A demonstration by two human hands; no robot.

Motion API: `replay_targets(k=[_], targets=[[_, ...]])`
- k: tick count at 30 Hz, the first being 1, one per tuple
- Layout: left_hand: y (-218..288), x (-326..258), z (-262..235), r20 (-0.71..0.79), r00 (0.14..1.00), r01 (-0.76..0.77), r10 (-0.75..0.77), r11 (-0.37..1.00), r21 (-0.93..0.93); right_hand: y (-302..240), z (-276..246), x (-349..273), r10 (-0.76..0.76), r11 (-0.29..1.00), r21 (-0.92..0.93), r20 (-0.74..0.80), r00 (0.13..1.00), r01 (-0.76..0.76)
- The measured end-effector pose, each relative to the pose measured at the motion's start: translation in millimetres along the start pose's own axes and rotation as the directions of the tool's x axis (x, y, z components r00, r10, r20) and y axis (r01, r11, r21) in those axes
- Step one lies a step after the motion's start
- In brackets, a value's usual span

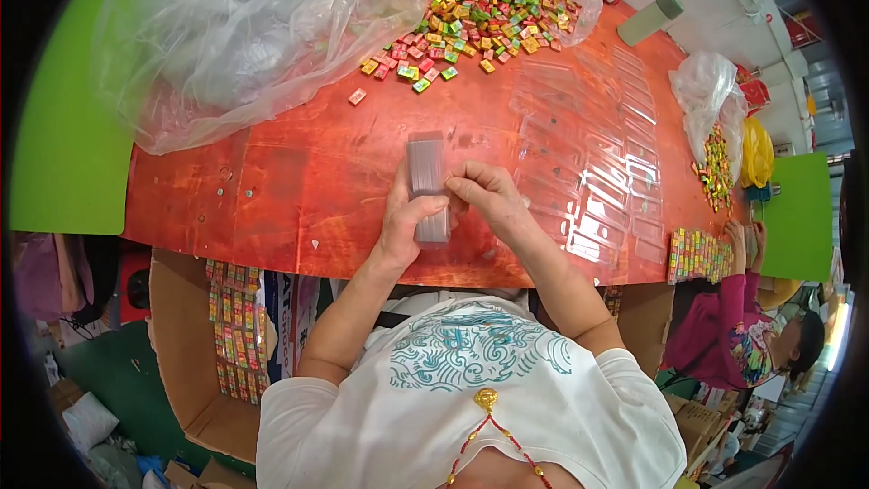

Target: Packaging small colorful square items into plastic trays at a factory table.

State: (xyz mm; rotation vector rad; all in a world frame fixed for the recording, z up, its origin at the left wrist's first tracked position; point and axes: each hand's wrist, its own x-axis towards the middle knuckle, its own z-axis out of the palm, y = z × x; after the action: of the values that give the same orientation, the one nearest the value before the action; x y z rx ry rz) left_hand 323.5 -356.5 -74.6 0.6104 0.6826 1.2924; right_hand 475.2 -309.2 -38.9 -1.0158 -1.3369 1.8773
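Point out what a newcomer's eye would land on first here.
Probably the heap of small, brightly coloured pieces at the far side of the red table, with a big clear plastic bag to its left. Next, near the table's front edge, the left hand holds a stack of clear plastic pieces, with the right hand at its right side. Farther right, clear plastic trays glint on the tabletop.

The location is a workshop. A shared bench carries bulk coloured pieces at 12 o'clock. A stocked carton occupies 8 o'clock; a co-worker, 4 o'clock.
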Motion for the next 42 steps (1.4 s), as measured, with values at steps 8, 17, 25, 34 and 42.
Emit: replay_targets(k=[8,17,25,34,42], targets=[[-6,-4,-21,-0.107,0.993,0.022,-0.059,0.948,-0.319,-13,-44,32,-0.414,0.714,-0.691,-0.292,0.862,0.109],[-7,-4,-8,-0.103,0.994,0.002,-0.032,0.963,-0.271,13,-70,74,-0.629,-0.334,-0.933,0.324,0.707,0.131],[-9,1,-5,-0.091,0.995,-0.046,0.044,0.999,-0.014,-5,-3,20,-0.058,0.962,-0.257,0.136,0.989,0.092],[-8,-11,10,-0.056,0.998,-0.010,0.003,0.993,-0.122,1,-10,5,0.011,0.999,-0.039,0.124,0.992,-0.006],[-13,-13,-17,-0.084,0.996,-0.003,-0.016,0.976,-0.216,2,-18,7,-0.094,0.987,-0.140,-0.066,0.993,0.084]])
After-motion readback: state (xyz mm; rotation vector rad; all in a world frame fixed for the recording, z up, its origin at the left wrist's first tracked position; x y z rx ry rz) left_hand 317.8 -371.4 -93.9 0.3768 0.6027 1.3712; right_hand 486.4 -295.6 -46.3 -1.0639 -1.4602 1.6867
